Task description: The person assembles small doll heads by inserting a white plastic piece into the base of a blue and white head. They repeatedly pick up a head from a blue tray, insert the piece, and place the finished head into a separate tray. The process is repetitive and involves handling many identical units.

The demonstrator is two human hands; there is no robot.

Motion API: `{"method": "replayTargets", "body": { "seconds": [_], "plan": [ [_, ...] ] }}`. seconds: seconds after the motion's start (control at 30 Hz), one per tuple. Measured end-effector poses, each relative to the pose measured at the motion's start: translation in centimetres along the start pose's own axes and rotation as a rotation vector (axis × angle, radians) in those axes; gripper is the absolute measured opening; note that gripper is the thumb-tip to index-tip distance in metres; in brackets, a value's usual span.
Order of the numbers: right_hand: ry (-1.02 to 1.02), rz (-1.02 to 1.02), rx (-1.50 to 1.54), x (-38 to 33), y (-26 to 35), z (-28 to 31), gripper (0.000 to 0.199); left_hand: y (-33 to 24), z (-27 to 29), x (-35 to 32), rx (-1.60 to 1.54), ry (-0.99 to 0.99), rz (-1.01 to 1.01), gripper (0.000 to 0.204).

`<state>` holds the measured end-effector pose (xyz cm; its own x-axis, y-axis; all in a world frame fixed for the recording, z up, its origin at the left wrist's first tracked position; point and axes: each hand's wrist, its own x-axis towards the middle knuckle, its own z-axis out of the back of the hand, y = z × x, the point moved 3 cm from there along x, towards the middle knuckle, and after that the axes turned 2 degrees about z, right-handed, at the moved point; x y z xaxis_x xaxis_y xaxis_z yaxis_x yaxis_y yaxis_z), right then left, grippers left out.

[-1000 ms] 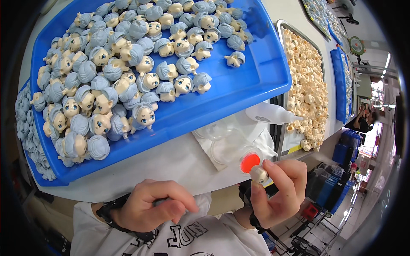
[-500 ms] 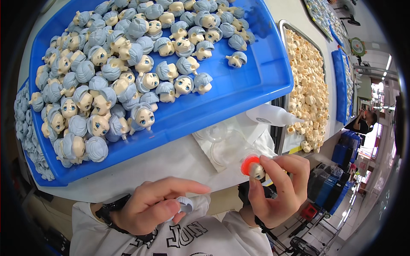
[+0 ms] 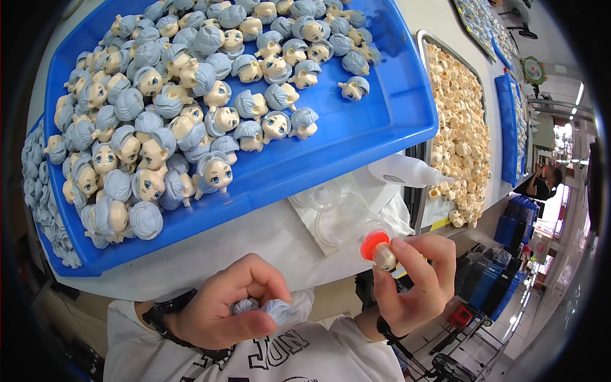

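Observation:
My left hand (image 3: 219, 309) is closed in front of my shirt, with a blue-grey doll hair piece (image 3: 278, 310) between thumb and forefinger. A second blue-grey hair piece (image 3: 244, 306) lies inside the curled fingers. My right hand (image 3: 420, 280) pinches a small cream doll face piece (image 3: 384, 256) by thumb and forefinger. That piece is at the edge of a round red pad (image 3: 373, 242) in a clear dish; whether they touch I cannot tell. Beyond my left hand, a large blue tray (image 3: 356, 143) holds many finished-looking doll heads (image 3: 214, 172) with blue-grey hair.
A white squeeze bottle (image 3: 407, 172) lies beside clear round containers (image 3: 323, 196) on a white cloth. Right of it, a metal tray (image 3: 420, 38) holds cream parts (image 3: 455, 134). Loose hair pieces (image 3: 48, 197) fill a tray at far left. Another person (image 3: 544, 181) is far right.
My left forefinger has curled in, and the hair piece has turned, with a second one now showing. In my right fingers the face piece has turned, its eyes now mostly out of sight.

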<state>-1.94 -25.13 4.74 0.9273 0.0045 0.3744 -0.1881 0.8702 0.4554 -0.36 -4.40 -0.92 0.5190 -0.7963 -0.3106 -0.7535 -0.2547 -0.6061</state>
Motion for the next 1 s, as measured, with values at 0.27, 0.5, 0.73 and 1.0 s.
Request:
{"method": "replayTargets", "body": {
  "seconds": [0.27, 0.5, 0.73, 1.0],
  "plan": [
    [-0.085, 0.052, 0.049, -0.7, -0.3, -0.6, 0.042, 0.4, 0.6, -0.2, 0.033, -0.004, -0.004, 0.046],
    [-0.207, 0.088, 0.126, -1.4, -0.4, -0.6, 0.040, 0.1, 0.6, 0.3, 0.198, -0.035, -0.094, 0.046],
    [-0.250, 0.109, 0.190, -1.2, 0.1, -0.8, 0.038, -0.2, 0.4, 0.4, 0.243, -0.077, -0.120, 0.044],
    [-0.006, 0.220, 0.648, -2.5, 3.8, -3.5, 0.033, -0.1, 0.5, 0.3, 0.209, -0.138, -0.128, 0.040]
  ]
}}
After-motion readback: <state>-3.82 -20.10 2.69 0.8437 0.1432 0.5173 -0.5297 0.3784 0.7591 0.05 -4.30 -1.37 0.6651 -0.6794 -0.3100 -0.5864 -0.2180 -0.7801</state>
